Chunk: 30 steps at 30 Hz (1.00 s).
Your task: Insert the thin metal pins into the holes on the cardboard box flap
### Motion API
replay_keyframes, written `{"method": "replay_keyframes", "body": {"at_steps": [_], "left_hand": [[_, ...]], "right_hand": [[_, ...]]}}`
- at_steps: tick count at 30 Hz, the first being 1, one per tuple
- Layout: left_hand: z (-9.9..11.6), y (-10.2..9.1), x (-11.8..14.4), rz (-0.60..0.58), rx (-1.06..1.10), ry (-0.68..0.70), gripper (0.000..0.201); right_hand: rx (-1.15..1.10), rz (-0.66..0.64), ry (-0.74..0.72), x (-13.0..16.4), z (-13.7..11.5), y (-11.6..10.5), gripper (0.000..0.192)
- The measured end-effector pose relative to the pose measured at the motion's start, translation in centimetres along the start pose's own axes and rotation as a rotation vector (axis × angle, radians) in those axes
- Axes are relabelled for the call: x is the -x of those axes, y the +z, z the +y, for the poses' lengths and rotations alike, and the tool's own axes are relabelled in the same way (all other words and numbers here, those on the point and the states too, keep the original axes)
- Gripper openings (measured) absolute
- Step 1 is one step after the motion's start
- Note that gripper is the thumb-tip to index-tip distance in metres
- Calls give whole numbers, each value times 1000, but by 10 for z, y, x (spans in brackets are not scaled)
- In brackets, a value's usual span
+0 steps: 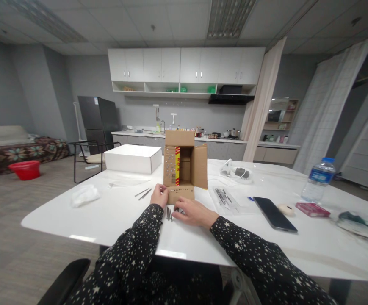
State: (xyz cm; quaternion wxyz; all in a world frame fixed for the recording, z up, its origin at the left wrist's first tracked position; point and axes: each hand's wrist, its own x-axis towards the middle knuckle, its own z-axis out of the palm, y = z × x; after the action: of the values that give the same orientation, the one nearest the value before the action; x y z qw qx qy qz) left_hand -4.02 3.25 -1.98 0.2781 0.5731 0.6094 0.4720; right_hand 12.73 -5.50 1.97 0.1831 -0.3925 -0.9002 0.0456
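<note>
An open cardboard box (199, 167) stands on its side on the white table, its mouth facing me. One side flap carries yellow-red tape, and a row of small dots runs along the front flap (181, 194). At this flap's left edge my left hand (159, 196) is closed, fingers curled against the cardboard. My right hand (192, 212) lies low in front of the flap, thumb and fingers bent but apart, over small dark metal pieces partly hidden beneath it. Several thin metal rods, like nails (169, 213), lie beside its thumb. More thin rods (145, 193) lie left of my left hand.
A clear bag of metal pieces (224, 198), a black phone (274, 214), a red packet (312, 209) and a water bottle (319, 180) are to the right. A white box (133, 159) and crumpled white plastic (85, 195) are left. A white device (236, 171) sits behind.
</note>
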Motion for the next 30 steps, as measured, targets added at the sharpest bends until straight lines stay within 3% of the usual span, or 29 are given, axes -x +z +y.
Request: {"method": "replay_keyframes", "body": {"at_steps": [30], "left_hand": [[-3, 4, -6, -16, 10, 37, 11]], "right_hand": [[36, 3, 9, 1, 5, -3, 29]]}}
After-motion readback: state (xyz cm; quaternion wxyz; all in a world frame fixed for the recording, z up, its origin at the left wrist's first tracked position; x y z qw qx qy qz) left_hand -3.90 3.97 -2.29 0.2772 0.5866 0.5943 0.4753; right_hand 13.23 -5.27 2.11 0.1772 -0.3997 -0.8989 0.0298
